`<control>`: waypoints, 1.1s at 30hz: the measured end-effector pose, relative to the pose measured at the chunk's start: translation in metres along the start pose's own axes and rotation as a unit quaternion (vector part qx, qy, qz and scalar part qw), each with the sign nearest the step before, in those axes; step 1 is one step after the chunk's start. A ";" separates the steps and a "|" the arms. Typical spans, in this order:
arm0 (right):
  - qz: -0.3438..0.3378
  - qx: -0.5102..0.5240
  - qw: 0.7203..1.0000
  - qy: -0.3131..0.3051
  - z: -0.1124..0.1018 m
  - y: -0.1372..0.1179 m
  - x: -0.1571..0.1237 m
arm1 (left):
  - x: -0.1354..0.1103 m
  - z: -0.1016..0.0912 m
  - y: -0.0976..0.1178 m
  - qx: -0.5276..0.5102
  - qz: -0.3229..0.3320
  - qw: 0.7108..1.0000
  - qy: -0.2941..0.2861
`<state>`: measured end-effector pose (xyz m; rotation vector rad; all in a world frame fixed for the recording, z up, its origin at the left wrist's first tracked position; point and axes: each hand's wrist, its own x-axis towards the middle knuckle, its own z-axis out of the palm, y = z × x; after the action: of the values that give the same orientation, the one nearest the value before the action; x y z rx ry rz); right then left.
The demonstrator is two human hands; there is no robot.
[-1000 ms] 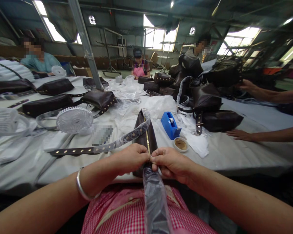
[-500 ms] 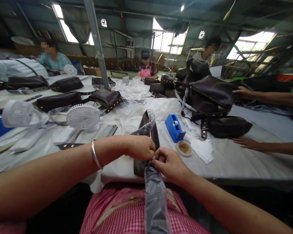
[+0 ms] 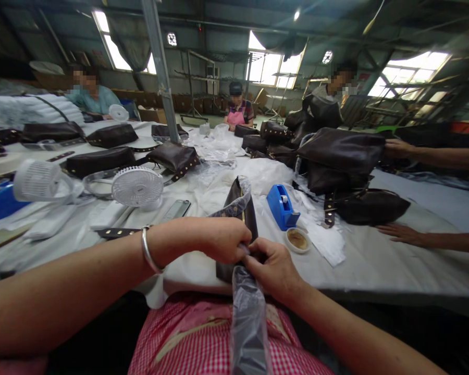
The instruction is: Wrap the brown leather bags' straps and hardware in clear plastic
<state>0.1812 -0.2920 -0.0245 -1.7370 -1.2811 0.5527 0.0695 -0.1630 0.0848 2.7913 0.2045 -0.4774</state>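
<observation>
A dark brown leather bag (image 3: 251,217) lies lengthwise at the table's near edge in front of me. A strap (image 3: 249,317) sleeved in clear plastic runs from its near end down over my lap. My left hand (image 3: 227,240) is closed over the bag, thumb and fingers pinching at the strap's upper end. Touching it from the right, my right hand (image 3: 276,268) pinches the same spot with bent fingers. Exactly what lies between the fingertips is hidden. Another plastic-wrapped strap section (image 3: 240,203) curves over the bag's far end.
A blue tape dispenser (image 3: 278,205) and a small round dish (image 3: 297,239) stand right of the bag. Left are a phone (image 3: 177,209) and a white fan (image 3: 137,186). At right, a co-worker's hand (image 3: 399,148) holds another brown bag (image 3: 342,148). A metal post (image 3: 161,73) rises beyond.
My hands stay together at the strap's upper end, with small finger shifts. The co-worker's bag at right has turned a little, and its strap has moved. The whole view has shifted slightly.
</observation>
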 end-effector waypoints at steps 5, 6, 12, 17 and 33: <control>0.009 0.003 1.000 -0.015 -0.001 0.001 0.001 | -0.003 0.002 -0.002 0.029 -0.006 0.999 -0.016; 0.012 0.004 1.000 -0.017 -0.001 0.001 0.001 | -0.003 0.002 -0.001 0.032 -0.008 0.999 -0.020; 0.019 0.020 0.999 -0.031 -0.001 0.002 0.003 | -0.001 0.007 -0.001 0.044 -0.016 0.999 -0.001; 0.026 0.033 0.998 -0.047 -0.004 -0.002 0.003 | 0.000 0.008 0.006 0.087 -0.036 0.995 0.018; 0.033 0.195 0.968 -0.153 -0.025 -0.001 0.018 | -0.003 0.086 -0.024 0.170 0.058 0.910 0.374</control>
<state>0.2064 -0.2848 -0.0082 -1.4032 -1.2233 1.0701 0.0365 -0.1675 0.0017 3.1591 0.1189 0.6763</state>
